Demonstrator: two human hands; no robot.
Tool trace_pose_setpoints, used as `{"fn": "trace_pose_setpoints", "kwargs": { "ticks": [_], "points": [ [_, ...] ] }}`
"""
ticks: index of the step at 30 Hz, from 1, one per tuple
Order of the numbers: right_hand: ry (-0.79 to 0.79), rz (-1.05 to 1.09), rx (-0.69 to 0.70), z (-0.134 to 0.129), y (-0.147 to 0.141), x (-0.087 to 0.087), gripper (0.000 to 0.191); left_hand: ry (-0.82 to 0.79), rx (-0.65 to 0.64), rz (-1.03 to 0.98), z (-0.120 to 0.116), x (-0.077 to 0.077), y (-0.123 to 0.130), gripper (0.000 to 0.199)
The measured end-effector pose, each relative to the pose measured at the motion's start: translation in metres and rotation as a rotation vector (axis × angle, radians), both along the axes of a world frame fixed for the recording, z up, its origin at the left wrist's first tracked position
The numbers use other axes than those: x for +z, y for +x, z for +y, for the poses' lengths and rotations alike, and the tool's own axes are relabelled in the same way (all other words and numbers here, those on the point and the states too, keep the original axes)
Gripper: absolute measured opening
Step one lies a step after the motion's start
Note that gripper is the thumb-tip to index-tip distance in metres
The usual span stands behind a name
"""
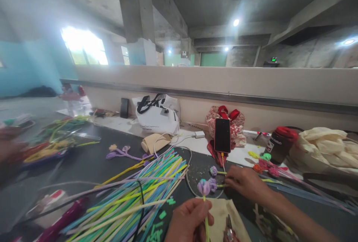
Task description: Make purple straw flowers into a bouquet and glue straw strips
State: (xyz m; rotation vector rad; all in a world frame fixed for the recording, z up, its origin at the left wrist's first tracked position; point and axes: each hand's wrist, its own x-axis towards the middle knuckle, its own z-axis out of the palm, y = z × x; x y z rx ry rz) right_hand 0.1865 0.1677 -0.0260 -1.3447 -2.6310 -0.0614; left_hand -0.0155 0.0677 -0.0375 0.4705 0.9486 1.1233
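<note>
My left hand [188, 221] is closed in a pinch around the yellow-green stem of a pipe-cleaner flower [204, 187], which stands upright with a lilac and teal head. To its right, my right hand [243, 182] has its fingers curled down onto the stems of two purple pipe-cleaner flowers, one farther back [213, 171] and one nearer [213, 185]. Those fingertips are partly hidden. Below the hands lies a beige cloth or sheet [231, 212] with pliers [229, 231] on it. Left of my left hand spreads a large pile of coloured pipe cleaners [134, 193].
A phone [222, 135] with a cable leans on a red-patterned bag [237, 122]. A white bag [156, 115] stands at the back. On the right are more flowers [270, 167], a dark cup [279, 145] and a cream cloth bag [321, 148]. A glue gun [60, 223] lies front left.
</note>
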Motion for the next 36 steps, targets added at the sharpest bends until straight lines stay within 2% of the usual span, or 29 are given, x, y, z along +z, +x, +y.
{"fn": "trace_pose_setpoints", "kwargs": {
  "ticks": [7,13,21,26,30,36],
  "points": [
    [0.007,0.051,-0.175,0.024,0.018,0.015,0.023,-0.047,0.08,0.011,-0.001,0.015,-0.005,0.032],
    [-0.015,0.019,-0.195,0.012,0.031,0.023,0.023,-0.075,0.047,0.035,-0.005,0.025,-0.005,0.031],
    [0.037,-0.088,-0.142,0.004,-0.001,0.003,0.014,-0.016,0.031,0.136,-0.001,0.012,-0.003,0.034],
    [0.046,-0.055,-0.129,0.01,-0.009,0.0,0.016,-0.006,-0.041,0.185,0.002,0.001,-0.005,0.037],
    [0.069,0.073,-0.15,0.015,-0.003,0.012,0.015,0.04,-0.105,0.247,0.004,-0.003,-0.007,0.036],
    [0.099,0.355,-0.156,0.008,0.001,0.05,0.016,0.089,-0.101,0.417,0.011,-0.001,-0.016,0.039]
  ]
}}
